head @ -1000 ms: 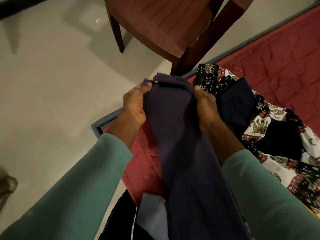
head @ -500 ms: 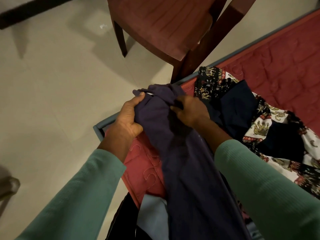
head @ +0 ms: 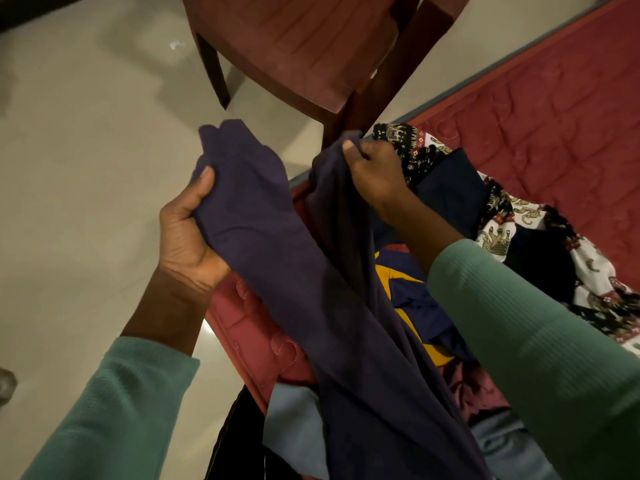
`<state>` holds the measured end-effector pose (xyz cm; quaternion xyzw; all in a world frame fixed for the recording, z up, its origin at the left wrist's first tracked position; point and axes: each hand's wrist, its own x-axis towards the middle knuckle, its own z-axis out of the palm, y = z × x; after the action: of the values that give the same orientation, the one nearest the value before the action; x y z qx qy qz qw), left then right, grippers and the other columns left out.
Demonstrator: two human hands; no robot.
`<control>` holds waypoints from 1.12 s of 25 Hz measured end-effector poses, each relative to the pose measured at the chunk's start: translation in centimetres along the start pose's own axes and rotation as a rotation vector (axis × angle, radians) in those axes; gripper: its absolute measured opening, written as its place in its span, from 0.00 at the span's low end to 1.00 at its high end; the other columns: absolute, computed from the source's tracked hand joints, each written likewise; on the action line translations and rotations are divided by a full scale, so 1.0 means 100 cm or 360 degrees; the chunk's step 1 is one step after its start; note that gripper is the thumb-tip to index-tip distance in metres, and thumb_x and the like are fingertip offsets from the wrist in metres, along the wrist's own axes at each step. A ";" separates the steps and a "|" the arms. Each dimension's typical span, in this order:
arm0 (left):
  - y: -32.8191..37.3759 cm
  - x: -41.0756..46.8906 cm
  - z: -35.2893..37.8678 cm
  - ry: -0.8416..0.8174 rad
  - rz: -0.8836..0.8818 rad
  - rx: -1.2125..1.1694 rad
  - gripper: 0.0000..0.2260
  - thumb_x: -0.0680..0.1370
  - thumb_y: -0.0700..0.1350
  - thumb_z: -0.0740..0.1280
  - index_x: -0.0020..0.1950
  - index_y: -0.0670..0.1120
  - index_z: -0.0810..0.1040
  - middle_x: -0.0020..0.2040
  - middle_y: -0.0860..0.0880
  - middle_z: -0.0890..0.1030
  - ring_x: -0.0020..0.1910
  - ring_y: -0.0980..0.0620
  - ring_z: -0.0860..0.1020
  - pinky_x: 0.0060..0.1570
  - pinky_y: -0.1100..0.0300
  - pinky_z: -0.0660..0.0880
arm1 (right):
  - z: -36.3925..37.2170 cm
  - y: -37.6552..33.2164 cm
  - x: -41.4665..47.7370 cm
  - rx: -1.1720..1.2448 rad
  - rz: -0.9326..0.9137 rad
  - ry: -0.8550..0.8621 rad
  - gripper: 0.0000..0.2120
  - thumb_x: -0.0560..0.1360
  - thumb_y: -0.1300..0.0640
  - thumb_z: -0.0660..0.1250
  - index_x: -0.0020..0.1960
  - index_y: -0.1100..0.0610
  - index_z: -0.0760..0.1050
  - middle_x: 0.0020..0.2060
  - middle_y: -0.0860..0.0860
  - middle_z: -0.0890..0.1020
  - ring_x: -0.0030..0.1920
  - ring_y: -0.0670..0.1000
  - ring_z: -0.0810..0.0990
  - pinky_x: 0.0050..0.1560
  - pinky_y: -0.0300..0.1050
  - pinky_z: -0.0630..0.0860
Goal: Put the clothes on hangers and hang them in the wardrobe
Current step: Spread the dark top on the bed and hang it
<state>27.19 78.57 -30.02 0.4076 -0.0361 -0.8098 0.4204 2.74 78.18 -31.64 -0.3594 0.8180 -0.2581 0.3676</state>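
Note:
A long dark purple garment (head: 277,258) stretches from the lower right up to the middle of the view. My left hand (head: 188,237) grips its left end, thumb on top of the cloth. My right hand (head: 375,174) pinches the other end a little higher and to the right. The two ends are spread apart, with a fold of cloth hanging between them. Under the garment lie more clothes: a navy and yellow piece (head: 405,289), a light blue piece (head: 294,424) and a maroon piece (head: 478,386). No hanger or wardrobe is in view.
The clothes lie on a red quilted mattress (head: 554,109) with a grey edge. A black, white and red elephant-print cloth (head: 519,237) and a dark navy garment (head: 450,192) sit to the right. A brown wooden chair (head: 294,46) stands on the beige tiled floor (head: 86,168).
My hands were close together on the bunched top of the purple garment. They have moved apart, the left hand going left and down, and the two ends are now separated.

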 end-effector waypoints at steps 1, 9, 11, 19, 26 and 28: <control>-0.001 0.001 -0.002 0.0026 0.0012 0.0031 0.18 0.85 0.44 0.61 0.75 0.45 0.74 0.74 0.43 0.76 0.72 0.42 0.75 0.71 0.46 0.73 | 0.002 -0.001 -0.006 -0.0228 -0.0160 0.0203 0.17 0.83 0.47 0.60 0.48 0.57 0.81 0.44 0.58 0.84 0.47 0.59 0.82 0.49 0.55 0.80; -0.011 -0.003 -0.002 0.0091 0.0058 0.0124 0.15 0.85 0.43 0.61 0.71 0.45 0.77 0.70 0.43 0.79 0.70 0.42 0.77 0.69 0.46 0.75 | 0.014 0.029 -0.024 -0.0138 -0.0170 -0.0249 0.07 0.81 0.53 0.67 0.54 0.55 0.80 0.50 0.52 0.84 0.51 0.51 0.81 0.53 0.47 0.76; -0.008 -0.010 0.002 0.0015 0.0068 0.0112 0.19 0.86 0.44 0.60 0.77 0.44 0.72 0.75 0.43 0.74 0.73 0.42 0.75 0.73 0.45 0.71 | 0.003 0.072 -0.037 -0.0414 0.0165 -0.0203 0.12 0.75 0.50 0.74 0.53 0.51 0.75 0.50 0.52 0.82 0.52 0.53 0.80 0.55 0.47 0.76; -0.007 -0.027 0.030 -0.0070 0.0022 0.0110 0.24 0.85 0.44 0.61 0.81 0.44 0.66 0.75 0.41 0.75 0.73 0.42 0.75 0.75 0.44 0.69 | -0.031 0.132 -0.097 -0.0097 0.0258 0.0020 0.08 0.80 0.59 0.67 0.43 0.53 0.78 0.37 0.45 0.82 0.39 0.42 0.79 0.43 0.42 0.74; -0.016 -0.020 0.090 -0.0348 -0.0039 -0.0011 0.24 0.84 0.42 0.62 0.80 0.39 0.65 0.76 0.38 0.71 0.74 0.38 0.72 0.75 0.42 0.68 | -0.034 0.111 -0.130 0.0209 0.0017 0.0015 0.08 0.81 0.48 0.67 0.56 0.52 0.79 0.50 0.49 0.84 0.53 0.48 0.82 0.56 0.58 0.79; -0.017 -0.010 0.098 -0.0386 -0.0090 -0.0037 0.26 0.84 0.42 0.63 0.81 0.39 0.63 0.80 0.38 0.66 0.77 0.37 0.69 0.76 0.41 0.67 | -0.024 0.087 -0.140 0.0899 0.0334 -0.0608 0.20 0.80 0.39 0.65 0.62 0.52 0.81 0.56 0.48 0.86 0.59 0.46 0.83 0.63 0.51 0.79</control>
<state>19.63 77.63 -23.59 0.3026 -0.0656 -0.8651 0.3946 4.02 94.73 -30.33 -0.1994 0.6633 -0.3630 0.6233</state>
